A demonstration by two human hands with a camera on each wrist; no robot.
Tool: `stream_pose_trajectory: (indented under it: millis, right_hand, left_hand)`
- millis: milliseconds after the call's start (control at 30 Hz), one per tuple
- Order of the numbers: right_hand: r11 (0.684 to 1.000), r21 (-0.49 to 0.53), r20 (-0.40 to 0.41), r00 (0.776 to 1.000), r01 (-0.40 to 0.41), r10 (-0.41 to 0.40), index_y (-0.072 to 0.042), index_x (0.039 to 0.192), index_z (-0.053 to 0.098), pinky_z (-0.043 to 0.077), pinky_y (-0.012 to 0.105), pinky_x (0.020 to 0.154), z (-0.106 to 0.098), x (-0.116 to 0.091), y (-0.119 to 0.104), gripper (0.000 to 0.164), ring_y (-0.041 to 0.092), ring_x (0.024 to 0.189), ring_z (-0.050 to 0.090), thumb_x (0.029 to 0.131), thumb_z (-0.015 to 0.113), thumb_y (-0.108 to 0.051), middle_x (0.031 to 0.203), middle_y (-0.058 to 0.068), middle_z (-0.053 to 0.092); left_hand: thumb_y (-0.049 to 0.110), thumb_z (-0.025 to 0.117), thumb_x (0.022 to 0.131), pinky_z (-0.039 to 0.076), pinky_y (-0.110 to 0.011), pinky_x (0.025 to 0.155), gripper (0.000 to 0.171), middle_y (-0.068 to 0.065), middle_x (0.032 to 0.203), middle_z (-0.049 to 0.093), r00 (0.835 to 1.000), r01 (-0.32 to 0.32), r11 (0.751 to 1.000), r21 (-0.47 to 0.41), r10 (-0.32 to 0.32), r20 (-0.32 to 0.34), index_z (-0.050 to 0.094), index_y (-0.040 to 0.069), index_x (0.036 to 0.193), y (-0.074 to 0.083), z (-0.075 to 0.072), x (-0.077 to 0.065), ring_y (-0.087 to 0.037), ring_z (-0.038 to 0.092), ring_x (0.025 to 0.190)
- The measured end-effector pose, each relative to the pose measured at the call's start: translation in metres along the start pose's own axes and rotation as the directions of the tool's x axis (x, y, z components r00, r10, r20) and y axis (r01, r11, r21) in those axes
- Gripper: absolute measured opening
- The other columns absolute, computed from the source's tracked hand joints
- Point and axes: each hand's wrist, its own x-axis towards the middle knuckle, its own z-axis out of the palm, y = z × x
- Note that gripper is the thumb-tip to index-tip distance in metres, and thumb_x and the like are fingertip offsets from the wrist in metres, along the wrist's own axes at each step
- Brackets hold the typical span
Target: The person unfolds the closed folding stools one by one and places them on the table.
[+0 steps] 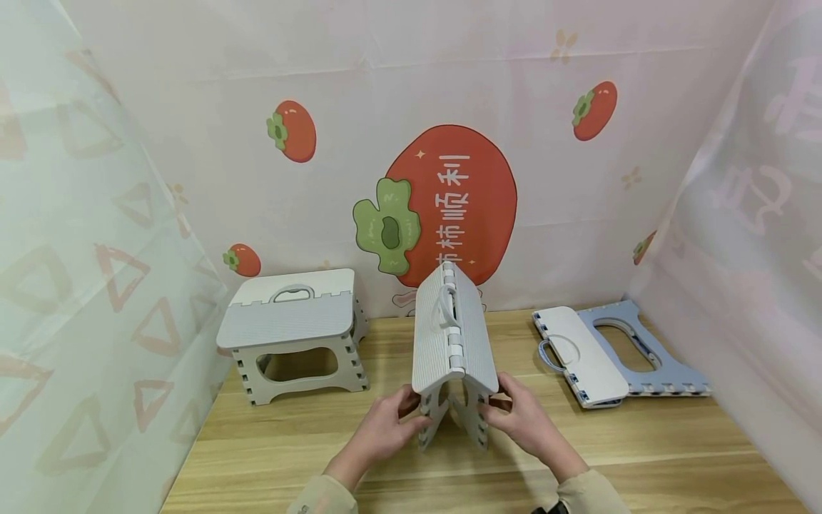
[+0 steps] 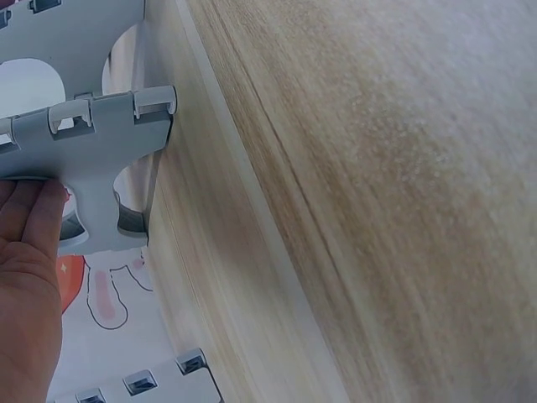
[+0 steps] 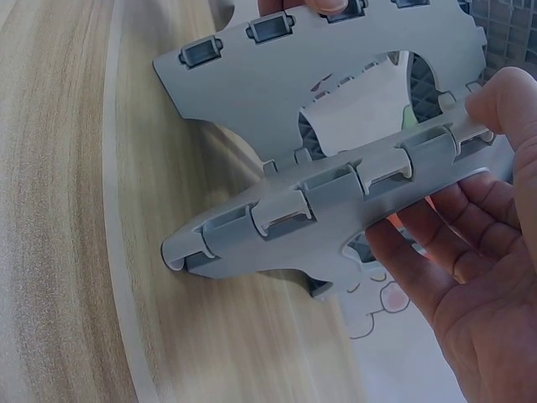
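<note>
A grey-and-white folding step stool (image 1: 449,328) stands half folded on the wooden table, its top bent into a peak with the carrying handle (image 1: 447,307) along the ridge. My left hand (image 1: 388,425) grips its left leg panel; in the left wrist view the fingers (image 2: 32,214) reach in at the panel's cutout. On the other side my right hand (image 1: 523,417) holds the right leg panel. There the thumb (image 3: 503,101) lies on the hinged edge and the fingers (image 3: 419,248) curl behind the panel.
At the left stands an unfolded grey-and-white stool (image 1: 292,328). To the right a blue-and-white stool (image 1: 591,364) lies folded down on the wooden table (image 1: 411,485). A printed cloth (image 1: 359,93) hangs behind and along both sides.
</note>
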Motion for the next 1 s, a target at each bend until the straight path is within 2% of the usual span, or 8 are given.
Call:
stream_pose_trajectory:
  millis: [233, 367, 1000]
  right_hand:
    - [1.000, -0.013, -0.017, 1.000, -0.015, 0.015, -0.001, 0.133, 0.057, 0.056, 0.036, 0.099, 0.0001, 0.0001, 0.0005, 0.046, 0.037, 0.121, 0.061, 0.090, 0.071, -0.007, 0.126, 0.016, 0.062]
    - [1.000, -0.005, -0.021, 0.999, -0.030, 0.030, -0.003, 0.133, 0.058, 0.056, 0.033, 0.100, -0.0010, -0.0003, 0.0008, 0.046, 0.036, 0.122, 0.060, 0.090, 0.072, -0.006, 0.127, 0.015, 0.062]
    - [1.000, -0.011, 0.002, 1.000, -0.001, 0.001, 0.000, 0.135, 0.056, 0.055, 0.035, 0.101, -0.0060, -0.0011, 0.0018, 0.046, 0.037, 0.123, 0.059, 0.092, 0.072, -0.010, 0.130, 0.018, 0.060]
  left_hand:
    - [0.034, 0.073, 0.096, 0.056, -0.043, 0.099, 0.053, -0.020, 0.132, 0.067, 1.000, 0.001, 1.000, 0.001, -0.001, -0.001, 0.058, 0.003, 0.136, -0.0004, -0.0013, -0.0003, -0.036, 0.066, 0.121]
    - [0.034, 0.073, 0.096, 0.055, -0.042, 0.100, 0.052, -0.019, 0.132, 0.067, 1.000, 0.002, 1.000, 0.005, -0.002, 0.002, 0.059, 0.003, 0.136, -0.0015, -0.0014, -0.0009, -0.035, 0.065, 0.122]
    - [0.035, 0.075, 0.094, 0.056, -0.042, 0.098, 0.056, -0.020, 0.130, 0.068, 1.000, 0.002, 1.000, 0.025, -0.002, -0.002, 0.058, 0.001, 0.135, -0.0028, -0.0027, -0.0005, -0.037, 0.066, 0.120]
